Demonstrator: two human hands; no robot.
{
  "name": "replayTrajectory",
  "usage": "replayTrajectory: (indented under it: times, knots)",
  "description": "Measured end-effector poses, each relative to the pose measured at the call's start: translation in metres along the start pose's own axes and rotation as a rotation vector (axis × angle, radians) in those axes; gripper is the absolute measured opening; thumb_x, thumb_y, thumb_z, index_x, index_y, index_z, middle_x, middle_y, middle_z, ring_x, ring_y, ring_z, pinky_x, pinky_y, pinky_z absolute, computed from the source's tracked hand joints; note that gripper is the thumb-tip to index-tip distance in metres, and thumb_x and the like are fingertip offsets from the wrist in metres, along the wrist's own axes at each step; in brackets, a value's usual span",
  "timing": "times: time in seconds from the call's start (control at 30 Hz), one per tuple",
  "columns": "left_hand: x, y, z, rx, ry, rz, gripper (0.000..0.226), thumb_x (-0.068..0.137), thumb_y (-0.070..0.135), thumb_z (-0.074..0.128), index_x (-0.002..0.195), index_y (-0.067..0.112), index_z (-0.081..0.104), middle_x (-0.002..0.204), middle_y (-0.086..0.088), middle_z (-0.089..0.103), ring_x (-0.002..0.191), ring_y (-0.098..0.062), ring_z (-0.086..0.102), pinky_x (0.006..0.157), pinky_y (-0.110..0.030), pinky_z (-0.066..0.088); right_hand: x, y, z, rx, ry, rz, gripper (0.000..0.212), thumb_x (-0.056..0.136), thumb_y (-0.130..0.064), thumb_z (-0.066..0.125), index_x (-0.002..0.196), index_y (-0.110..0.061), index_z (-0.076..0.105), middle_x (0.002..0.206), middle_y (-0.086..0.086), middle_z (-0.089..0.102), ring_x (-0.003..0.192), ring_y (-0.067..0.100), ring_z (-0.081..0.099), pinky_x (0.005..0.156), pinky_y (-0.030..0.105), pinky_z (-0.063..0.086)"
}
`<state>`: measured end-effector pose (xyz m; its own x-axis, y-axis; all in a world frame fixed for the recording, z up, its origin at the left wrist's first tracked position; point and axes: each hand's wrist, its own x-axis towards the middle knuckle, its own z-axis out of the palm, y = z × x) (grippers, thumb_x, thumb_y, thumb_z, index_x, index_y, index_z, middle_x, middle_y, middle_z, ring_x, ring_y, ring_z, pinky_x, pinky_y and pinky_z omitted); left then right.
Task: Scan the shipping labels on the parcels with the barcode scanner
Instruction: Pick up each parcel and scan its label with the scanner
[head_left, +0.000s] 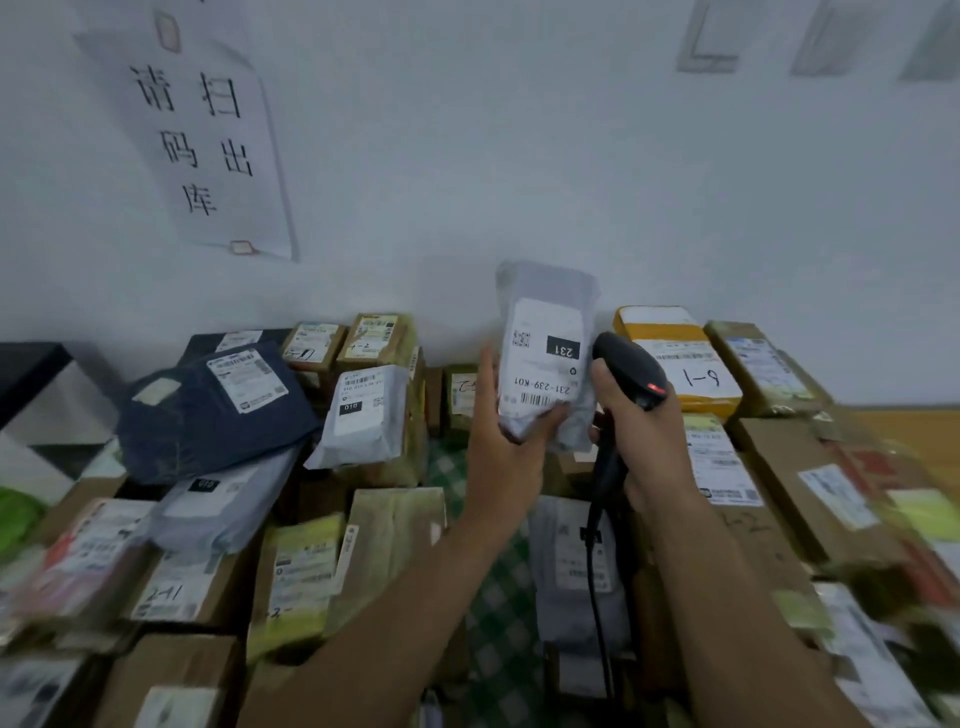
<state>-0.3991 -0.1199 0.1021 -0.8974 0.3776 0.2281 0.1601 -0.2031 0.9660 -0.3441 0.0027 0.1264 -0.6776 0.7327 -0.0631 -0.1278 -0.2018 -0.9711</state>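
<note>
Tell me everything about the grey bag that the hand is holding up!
The grey mailer bag is soft, crinkly plastic, held upright above the piled parcels. The left hand grips its lower end. A white label covers most of its front, upside down to the camera, with a black box reading 231, the code 231-239-K01, a small square code and a barcode at the bottom. The black scanner, gripped by the right hand, sits close by its right edge.
</note>
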Motion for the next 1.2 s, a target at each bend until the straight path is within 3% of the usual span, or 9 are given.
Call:
replayTrajectory:
  times: [0.07, 0.17, 0.3, 0.5, 0.7, 0.87, 0.97, 1.1, 1.2]
  knots:
    - [-0.020, 0.001, 0.001, 0.018, -0.007, 0.045, 0.077, 0.092, 0.011, 0.077, 0.155, 0.031, 0.038, 0.149, 0.008, 0.052, 0.129, 0.000, 0.056, 0.092, -0.019, 0.055, -0.019, -0.010, -0.010, -0.052, -0.028, -0.054, 0.062, 0.076, -0.030, 0.092, 0.130, -0.020, 0.065, 0.115, 0.003, 0.078, 0.106, 0.023, 0.076, 0.083, 0.041, 0.064]
    - [-0.048, 0.006, 0.002, 0.042, -0.050, 0.056, 0.062, 0.095, 0.023, 0.075, 0.148, 0.039, 0.049, 0.153, 0.006, 0.048, 0.137, -0.013, 0.053, 0.099, -0.033, 0.057, -0.044, -0.017, -0.029, -0.044, -0.047, -0.084, 0.063, 0.073, -0.006, 0.091, 0.130, -0.010, 0.066, 0.116, 0.006, 0.078, 0.106, 0.024, 0.076, 0.086, 0.043, 0.064]
    - [-0.074, 0.028, 0.005, -0.136, 0.003, -0.096, 0.025, 0.104, 0.028, 0.059, 0.126, 0.018, 0.066, 0.124, -0.001, 0.069, 0.101, -0.005, 0.072, 0.073, -0.020, 0.059, -0.072, -0.019, -0.055, -0.062, -0.032, -0.061, 0.067, 0.073, 0.001, 0.089, 0.132, -0.013, 0.064, 0.117, 0.005, 0.078, 0.105, 0.022, 0.076, 0.084, 0.042, 0.065]
    - [-0.086, 0.031, -0.004, -0.196, 0.007, -0.342, 0.037, 0.093, 0.026, 0.077, 0.121, 0.032, 0.054, 0.118, -0.001, 0.073, 0.089, -0.016, 0.078, 0.063, -0.032, 0.061, -0.094, -0.018, -0.077, -0.139, -0.065, -0.112, 0.061, 0.080, 0.014, 0.079, 0.133, -0.010, 0.060, 0.117, 0.005, 0.076, 0.102, 0.016, 0.075, 0.070, 0.024, 0.062]
    - [-0.099, 0.028, -0.016, -0.201, 0.010, -0.381, 0.068, 0.087, 0.017, 0.082, 0.144, 0.037, 0.049, 0.125, 0.000, 0.068, 0.102, -0.015, 0.073, 0.065, -0.035, 0.063, -0.103, -0.010, -0.095, -0.301, -0.065, -0.116, 0.057, 0.082, 0.000, 0.084, 0.130, -0.023, 0.062, 0.117, -0.004, 0.075, 0.107, 0.012, 0.073, 0.086, 0.033, 0.061]
    - [-0.095, 0.021, -0.015, -0.132, 0.121, -0.317, 0.055, 0.096, 0.020, 0.073, 0.145, 0.033, 0.054, 0.123, 0.006, 0.068, 0.115, -0.019, 0.066, 0.069, -0.027, 0.063, -0.125, -0.016, -0.097, -0.529, -0.057, -0.180, 0.051, 0.087, -0.029, 0.084, 0.132, -0.023, 0.061, 0.113, -0.006, 0.073, 0.095, 0.000, 0.069, 0.065, 0.006, 0.049]
    - [-0.085, 0.014, -0.018, -0.039, 0.193, -0.286, 0.045, 0.098, 0.024, 0.070, 0.142, 0.031, 0.060, 0.129, 0.006, 0.068, 0.118, -0.021, 0.066, 0.076, -0.035, 0.065, -0.141, -0.018, -0.098, -0.561, -0.106, -0.065, 0.047, 0.088, -0.031, 0.083, 0.127, -0.025, 0.058, 0.097, -0.005, 0.077, 0.079, 0.006, 0.075, 0.060, 0.015, 0.049]
    - [-0.074, 0.011, -0.022, 0.029, 0.278, -0.254, 0.048, 0.099, 0.023, 0.069, 0.146, 0.028, 0.057, 0.142, 0.002, 0.062, 0.125, -0.022, 0.062, 0.058, -0.014, 0.057, -0.156, -0.016, -0.096, -0.532, -0.246, 0.061, 0.044, 0.088, -0.024, 0.083, 0.126, -0.022, 0.060, 0.096, 0.004, 0.078, 0.072, 0.018, 0.078, 0.059, 0.023, 0.056]
    - [-0.068, 0.006, -0.027, 0.051, 0.304, -0.247, 0.050, 0.099, 0.019, 0.069, 0.147, 0.027, 0.055, 0.145, -0.001, 0.061, 0.129, -0.025, 0.061, 0.054, -0.012, 0.054, -0.165, -0.014, -0.092, -0.537, -0.295, 0.093, 0.037, 0.091, -0.024, 0.080, 0.120, -0.031, 0.058, 0.089, 0.002, 0.079, 0.073, 0.021, 0.077, 0.066, 0.031, 0.060]
